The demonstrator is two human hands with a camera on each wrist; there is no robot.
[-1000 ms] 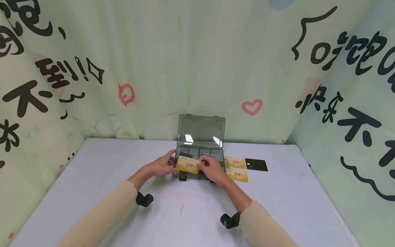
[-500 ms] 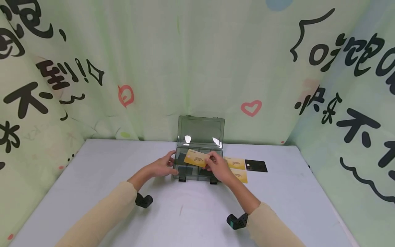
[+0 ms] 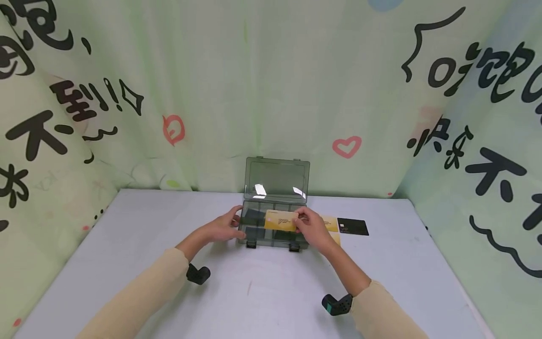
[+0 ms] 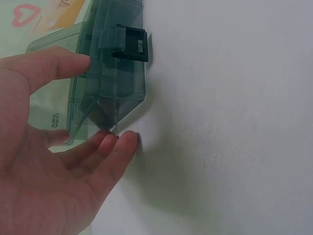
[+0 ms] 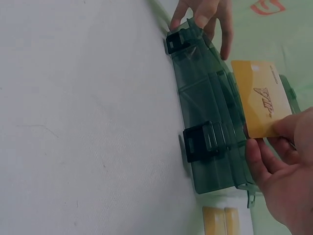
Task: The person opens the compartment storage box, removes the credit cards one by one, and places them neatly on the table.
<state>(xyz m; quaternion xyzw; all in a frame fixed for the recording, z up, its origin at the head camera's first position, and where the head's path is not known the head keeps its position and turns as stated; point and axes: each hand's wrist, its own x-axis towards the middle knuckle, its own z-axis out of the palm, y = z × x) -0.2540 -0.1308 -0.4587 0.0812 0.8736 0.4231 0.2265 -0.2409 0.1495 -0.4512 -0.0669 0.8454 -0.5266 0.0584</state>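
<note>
A translucent grey-green compartment box (image 3: 277,242) stands on the table, its lid (image 3: 277,175) raised at the back. My left hand (image 3: 221,229) holds the box's left end, thumb over the front rim and the other fingers around the corner in the left wrist view. Between thumb and fingers, my right hand (image 3: 314,229) pinches a yellow VIP card (image 5: 261,98) by its right end. The card hangs above the box's compartments, face toward me, and hides part of them. Dark flat shapes (image 3: 255,215) show in the left compartments.
Right of the box lie yellow cards (image 3: 331,223), partly hidden by my right hand, and a black VIP card (image 3: 354,227). Two dark latches (image 5: 198,143) stick out from the box's front. A printed curtain (image 3: 211,117) encloses the white table (image 3: 190,310).
My right hand has carried the yellow card rightward from the box's left side, tilting it and then levelling it. My left hand has stayed at the box's left end.
</note>
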